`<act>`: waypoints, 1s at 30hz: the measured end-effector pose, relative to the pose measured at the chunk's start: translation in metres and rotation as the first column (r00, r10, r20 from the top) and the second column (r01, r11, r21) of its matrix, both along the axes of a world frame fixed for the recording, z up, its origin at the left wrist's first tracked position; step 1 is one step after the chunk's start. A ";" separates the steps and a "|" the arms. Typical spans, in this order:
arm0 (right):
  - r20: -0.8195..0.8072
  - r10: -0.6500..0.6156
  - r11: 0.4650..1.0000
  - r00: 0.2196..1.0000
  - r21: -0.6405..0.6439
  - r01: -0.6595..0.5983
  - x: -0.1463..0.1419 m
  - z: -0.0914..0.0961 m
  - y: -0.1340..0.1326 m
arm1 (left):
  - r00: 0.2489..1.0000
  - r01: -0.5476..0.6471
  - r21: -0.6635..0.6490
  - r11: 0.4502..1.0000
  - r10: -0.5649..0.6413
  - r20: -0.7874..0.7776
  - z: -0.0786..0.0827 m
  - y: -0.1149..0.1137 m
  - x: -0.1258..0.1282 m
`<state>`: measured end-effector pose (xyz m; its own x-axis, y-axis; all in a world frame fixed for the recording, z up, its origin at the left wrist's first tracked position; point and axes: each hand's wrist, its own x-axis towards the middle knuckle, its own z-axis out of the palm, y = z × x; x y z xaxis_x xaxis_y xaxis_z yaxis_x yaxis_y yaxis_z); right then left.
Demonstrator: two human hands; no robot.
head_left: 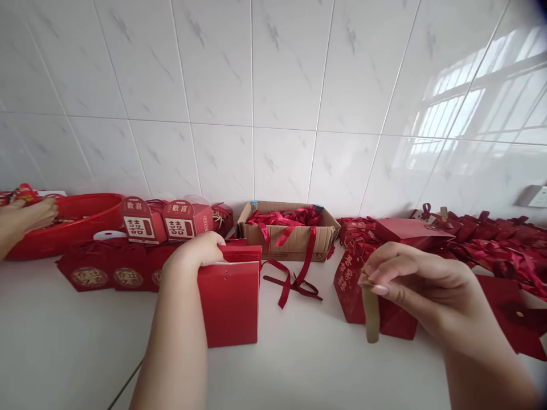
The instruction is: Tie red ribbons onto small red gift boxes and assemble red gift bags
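Observation:
My left hand (205,249) is at the top of a red paper gift bag (231,304) standing upright on the table. Its thumb lies over the top edge, while the other fingers are hidden behind the bag. Off to the right, my right hand (412,279) pinches a short gold ribbon (371,319) between thumb and forefinger, and the strip hangs straight down. Behind that ribbon lies a red box with gold characters (350,285). Loose dark-red ribbons (294,285) rest on the table between the two hands.
An open cardboard box (290,250) full of red ribbons stands by the tiled wall. Red printed boxes (143,228) and a red basin (102,205) are at left, where another person's hand (40,213) reaches in. Many red bags (478,228) crowd the right.

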<state>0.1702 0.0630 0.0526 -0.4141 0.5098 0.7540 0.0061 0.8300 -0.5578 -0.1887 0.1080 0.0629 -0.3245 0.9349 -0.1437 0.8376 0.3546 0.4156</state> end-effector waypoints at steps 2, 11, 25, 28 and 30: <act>-0.001 -0.004 1.000 1.000 0.003 0.004 0.000 0.000 0.000 | 0.999 0.036 0.032 0.999 -0.036 -0.002 0.001 0.000 0.002; -0.091 -0.032 0.998 0.995 -0.052 0.027 -0.008 -0.002 0.004 | 0.918 0.136 0.578 0.805 -0.321 0.231 0.025 -0.030 0.037; -0.358 -0.195 0.975 0.913 -0.174 0.140 -0.031 -0.007 0.009 | 0.701 0.251 0.882 0.400 -0.703 0.119 0.017 -0.050 0.140; -0.350 -0.164 0.982 0.922 -0.147 0.119 -0.028 -0.006 0.007 | 0.666 0.218 0.874 0.434 -0.721 0.192 0.015 -0.049 0.147; -0.352 -0.208 0.977 0.913 -0.124 0.174 -0.028 -0.004 0.004 | 0.640 0.220 0.876 0.428 -0.742 0.201 0.015 -0.048 0.151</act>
